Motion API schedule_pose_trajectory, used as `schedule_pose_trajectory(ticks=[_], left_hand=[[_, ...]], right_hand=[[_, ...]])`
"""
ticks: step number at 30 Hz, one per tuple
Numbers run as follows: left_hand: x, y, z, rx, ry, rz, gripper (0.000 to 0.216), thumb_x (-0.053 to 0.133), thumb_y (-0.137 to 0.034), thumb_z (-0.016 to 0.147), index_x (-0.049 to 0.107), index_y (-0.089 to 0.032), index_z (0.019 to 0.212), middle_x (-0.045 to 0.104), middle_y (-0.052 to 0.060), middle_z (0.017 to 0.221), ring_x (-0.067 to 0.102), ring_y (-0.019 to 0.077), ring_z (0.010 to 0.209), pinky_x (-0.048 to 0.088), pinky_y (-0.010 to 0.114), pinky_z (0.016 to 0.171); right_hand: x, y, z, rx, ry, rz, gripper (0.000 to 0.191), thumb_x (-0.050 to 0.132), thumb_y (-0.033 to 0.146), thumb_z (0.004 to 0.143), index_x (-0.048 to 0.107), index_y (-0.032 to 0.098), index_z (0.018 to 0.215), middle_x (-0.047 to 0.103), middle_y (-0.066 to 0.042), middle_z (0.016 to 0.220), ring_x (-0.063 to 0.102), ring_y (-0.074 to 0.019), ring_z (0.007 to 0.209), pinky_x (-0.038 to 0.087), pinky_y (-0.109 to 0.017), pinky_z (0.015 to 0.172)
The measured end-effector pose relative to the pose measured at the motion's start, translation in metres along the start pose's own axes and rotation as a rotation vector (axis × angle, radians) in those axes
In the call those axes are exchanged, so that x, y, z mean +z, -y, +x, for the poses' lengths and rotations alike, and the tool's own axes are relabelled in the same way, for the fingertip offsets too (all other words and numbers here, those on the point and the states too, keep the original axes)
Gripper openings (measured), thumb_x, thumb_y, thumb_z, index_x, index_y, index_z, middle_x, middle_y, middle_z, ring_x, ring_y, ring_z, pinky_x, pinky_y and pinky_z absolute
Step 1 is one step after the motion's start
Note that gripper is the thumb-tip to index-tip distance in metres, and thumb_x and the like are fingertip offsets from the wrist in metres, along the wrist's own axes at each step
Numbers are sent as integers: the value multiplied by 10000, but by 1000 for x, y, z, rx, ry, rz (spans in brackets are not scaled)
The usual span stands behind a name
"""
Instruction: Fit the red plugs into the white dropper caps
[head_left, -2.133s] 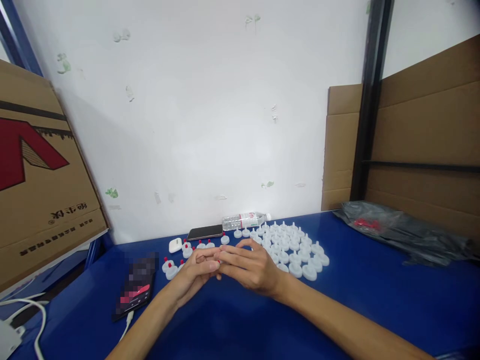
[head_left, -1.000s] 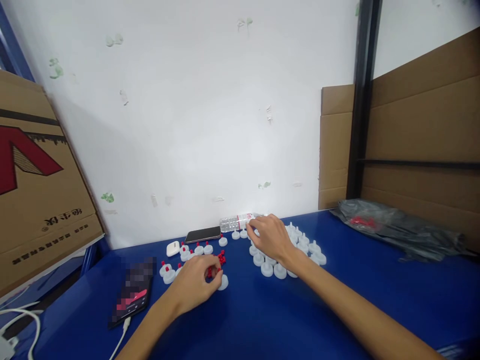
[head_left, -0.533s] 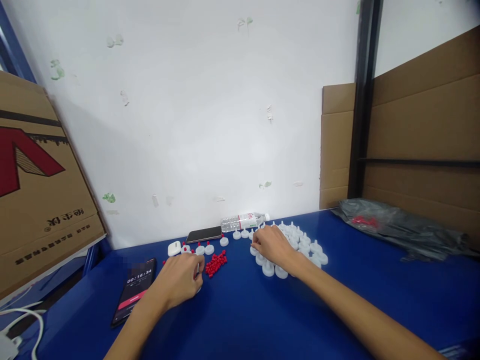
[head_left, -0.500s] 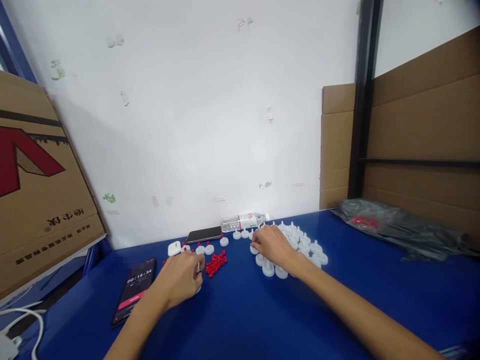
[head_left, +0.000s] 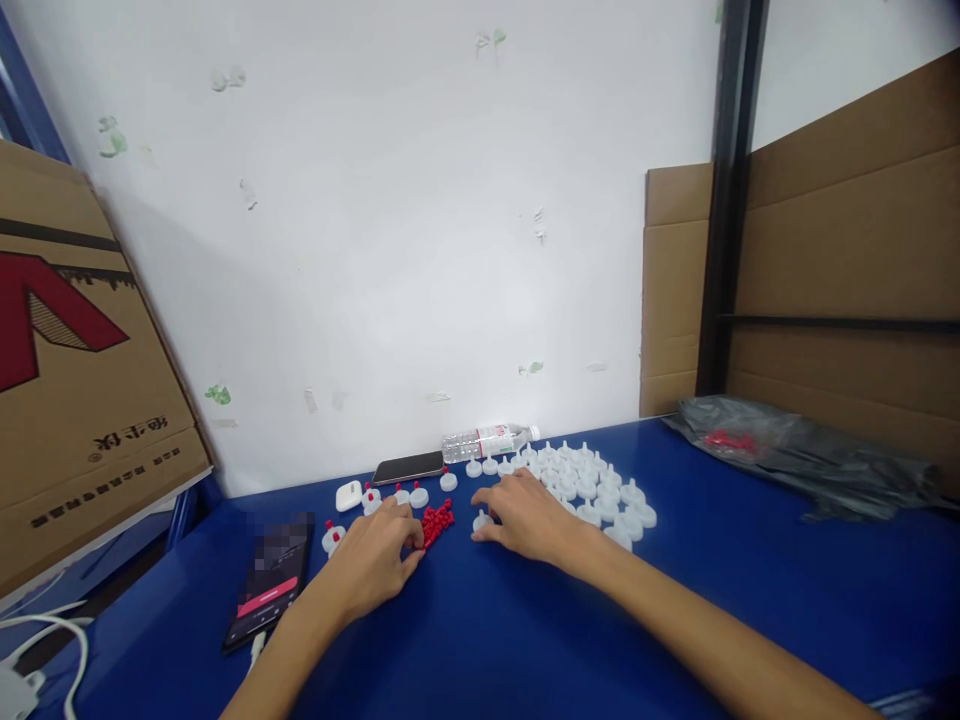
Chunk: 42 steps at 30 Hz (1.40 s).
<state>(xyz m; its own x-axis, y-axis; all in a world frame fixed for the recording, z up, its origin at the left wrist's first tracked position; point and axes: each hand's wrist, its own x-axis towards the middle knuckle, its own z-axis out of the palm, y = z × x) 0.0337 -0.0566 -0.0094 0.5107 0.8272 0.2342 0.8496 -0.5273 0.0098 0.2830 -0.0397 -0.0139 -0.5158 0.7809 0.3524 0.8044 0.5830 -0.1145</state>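
Note:
My left hand (head_left: 373,557) rests on the blue table (head_left: 675,600), its curled fingertips at the near edge of a small pile of red plugs (head_left: 436,520). Whether it holds a plug is hidden. My right hand (head_left: 527,517) lies just right of the pile, with thumb and forefinger around a single white cap (head_left: 481,520). Behind that hand spreads a cluster of several plain white caps (head_left: 600,485). Several white caps fitted with red plugs (head_left: 371,497) stand to the left, one (head_left: 332,537) beside my left hand.
A phone (head_left: 268,585) on a cable lies at the left, a second dark phone (head_left: 409,466), a white earbud case (head_left: 349,494) and a lying water bottle (head_left: 487,441) by the wall. A black plastic bag (head_left: 810,455) sits at the right. Cardboard boxes (head_left: 75,380) flank both sides.
My right hand has drawn back from the cap cluster toward the red pile with one white cap. My left hand has shifted right to the pile's edge.

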Motion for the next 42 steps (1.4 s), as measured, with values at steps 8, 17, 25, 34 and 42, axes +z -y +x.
schedule_pose_trajectory(ticks=[8, 17, 25, 34, 42], left_hand=[[0, -4, 4, 29, -83, 20, 136, 493, -208, 873, 629, -212, 859, 639, 49, 923, 593, 221, 879, 398, 307, 703], [-12, -13, 5, -31, -237, -137, 251, 423, -266, 941, 664, -225, 997, 668, 48, 948, 624, 196, 818, 450, 298, 709], [-3, -16, 6, 73, -364, -156, 257, 473, -280, 953, 699, -236, 1070, 719, 66, 1022, 617, 223, 974, 490, 327, 818], [6, -24, 8, -3, -357, -370, 240, 518, -339, 955, 714, -273, 1077, 738, 41, 1053, 658, 208, 850, 493, 310, 781], [4, -33, 9, -3, -285, -502, 260, 522, -338, 955, 723, -296, 1115, 751, 27, 1065, 661, 195, 792, 471, 278, 706]], right_hand=[[-3, 5, -1, -84, -72, 15, 146, 634, 330, 924, 701, 202, 907, 744, -38, 865, 689, -203, 826, 421, -297, 760], [-2, -1, -4, 2, -7, -92, 441, 634, 569, 867, 712, 174, 1044, 741, -118, 901, 678, -308, 909, 428, -423, 876], [-4, -7, -5, -100, 12, -9, 298, 648, 223, 889, 631, 223, 1187, 722, -72, 965, 675, -237, 886, 440, -319, 772], [-6, 15, -7, -178, -136, 90, 534, 560, 230, 903, 397, 204, 1410, 696, -52, 937, 651, -219, 844, 447, -320, 779], [-7, 20, -7, -262, -185, 59, 520, 593, 230, 897, 427, 203, 1389, 708, -71, 996, 643, -221, 929, 435, -355, 878]])
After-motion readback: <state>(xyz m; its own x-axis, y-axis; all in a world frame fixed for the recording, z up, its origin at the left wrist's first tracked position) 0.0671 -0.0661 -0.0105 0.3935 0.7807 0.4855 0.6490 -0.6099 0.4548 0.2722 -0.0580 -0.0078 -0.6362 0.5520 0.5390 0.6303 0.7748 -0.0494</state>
